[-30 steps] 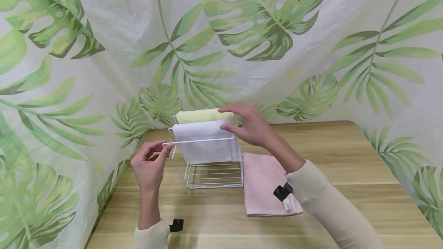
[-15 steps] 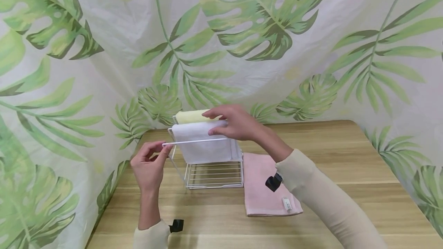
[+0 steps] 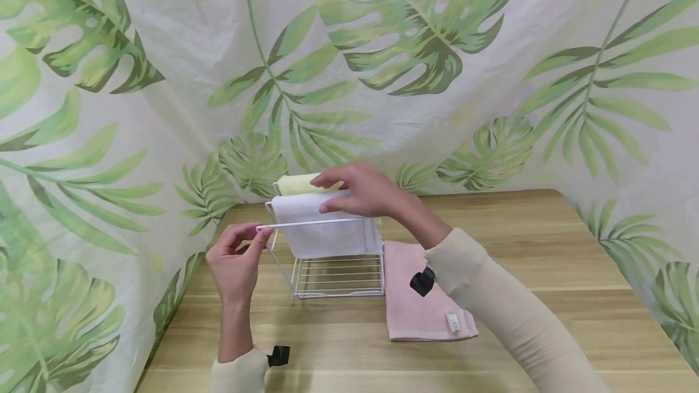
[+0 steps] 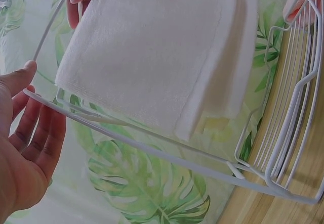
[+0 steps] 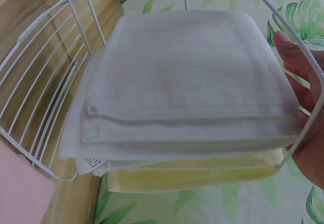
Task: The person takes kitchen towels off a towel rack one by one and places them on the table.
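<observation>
A small white wire rack [image 3: 327, 293] stands on the table. Over its middle bar hangs a folded white towel [image 3: 317, 229], and behind that a yellow towel [image 3: 295, 184]. My left hand [image 3: 235, 259] pinches the left corner of the rack's front bar, which has no towel on it. My right hand [image 3: 363, 193] lies over the top of the white towel, thumb on the near side and fingers reaching toward the yellow one, with a gap between them. In the right wrist view the white towel [image 5: 187, 62] hangs in layers, and part of the right hand is hidden behind it.
A folded pink towel [image 3: 420, 296] with a white label lies flat on the wooden table [image 3: 519, 320], just right of the rack. A leaf-patterned cloth [image 3: 415, 126] hangs behind the table and along its sides.
My right hand has moved left along the top of the white towel, less in the last half second. My left hand stays on the front bar, and the rack has not visibly moved.
</observation>
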